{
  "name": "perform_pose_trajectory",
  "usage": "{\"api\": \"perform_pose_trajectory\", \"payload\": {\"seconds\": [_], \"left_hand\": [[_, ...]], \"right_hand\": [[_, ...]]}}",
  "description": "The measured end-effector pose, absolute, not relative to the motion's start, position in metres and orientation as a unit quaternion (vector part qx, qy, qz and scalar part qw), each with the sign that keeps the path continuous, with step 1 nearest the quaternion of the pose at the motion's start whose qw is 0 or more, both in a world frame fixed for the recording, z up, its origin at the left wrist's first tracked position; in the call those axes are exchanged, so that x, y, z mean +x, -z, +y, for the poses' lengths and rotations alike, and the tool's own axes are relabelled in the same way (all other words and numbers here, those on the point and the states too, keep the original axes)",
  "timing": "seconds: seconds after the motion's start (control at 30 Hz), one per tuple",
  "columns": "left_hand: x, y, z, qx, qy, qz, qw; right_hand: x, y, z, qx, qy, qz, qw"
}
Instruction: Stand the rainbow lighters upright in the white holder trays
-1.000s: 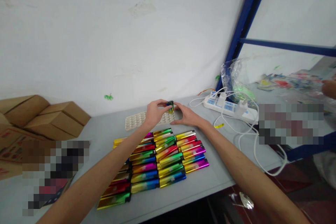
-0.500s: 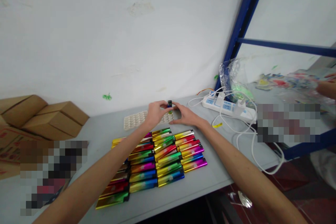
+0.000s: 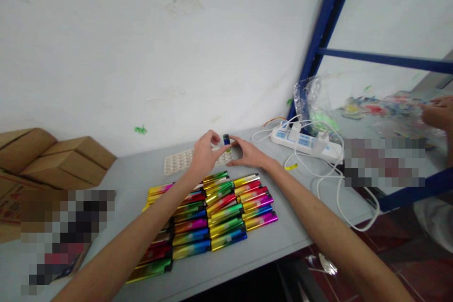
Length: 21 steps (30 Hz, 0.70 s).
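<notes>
At the far left of the grey tabletop [image 3: 247, 250], brown cardboard boxes [image 3: 67, 160] lie stacked against the white wall. Near the middle, rows of shiny metallic lighters in rainbow colours [image 3: 208, 217] lie side by side, close to the table's front edge. Just behind them sits a cream plastic tray with round dimples [image 3: 179, 163]. The left hand [image 3: 205, 153] reaches over this tray, thumb and fingers pinching a small dark blue-and-green lighter [image 3: 226, 140] held upright above the tray's right end. The right hand [image 3: 247, 153] meets it from the other side, fingertips touching the same lighter, remaining fingers loosely curled. Further right, a white power strip with plugged-in white cables [image 3: 306, 144] rests beside a blue metal shelf frame [image 3: 318, 42]. At the right edge, another person's hand [image 3: 437, 113] rests among colourful items on the shelf.
</notes>
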<state>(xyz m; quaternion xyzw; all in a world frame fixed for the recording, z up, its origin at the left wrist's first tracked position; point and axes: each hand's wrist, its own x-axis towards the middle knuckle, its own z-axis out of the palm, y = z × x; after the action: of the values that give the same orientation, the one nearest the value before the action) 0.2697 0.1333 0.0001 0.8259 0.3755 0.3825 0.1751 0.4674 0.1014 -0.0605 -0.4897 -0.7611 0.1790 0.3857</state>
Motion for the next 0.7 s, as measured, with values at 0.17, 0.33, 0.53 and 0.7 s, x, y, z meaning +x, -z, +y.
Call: {"api": "perform_pose_trajectory", "payload": {"seconds": [0.17, 0.33, 0.53, 0.7], "left_hand": [[0.268, -0.007, 0.082, 0.935, -0.185, 0.263, 0.147], [0.279, 0.002, 0.066, 0.953, -0.101, 0.236, 0.164], [0.289, 0.009, 0.081, 0.953, -0.079, 0.229, 0.182], [0.293, 0.002, 0.076, 0.959, -0.051, 0.226, 0.16]], "right_hand": [[0.469, 0.063, 0.102, -0.473, -0.184, -0.767, 0.391], [0.469, 0.064, 0.104, -0.492, -0.184, -0.758, 0.386], [0.472, 0.066, 0.105, -0.487, -0.176, -0.766, 0.382], [0.473, 0.07, 0.108, -0.481, -0.177, -0.768, 0.383]]}}
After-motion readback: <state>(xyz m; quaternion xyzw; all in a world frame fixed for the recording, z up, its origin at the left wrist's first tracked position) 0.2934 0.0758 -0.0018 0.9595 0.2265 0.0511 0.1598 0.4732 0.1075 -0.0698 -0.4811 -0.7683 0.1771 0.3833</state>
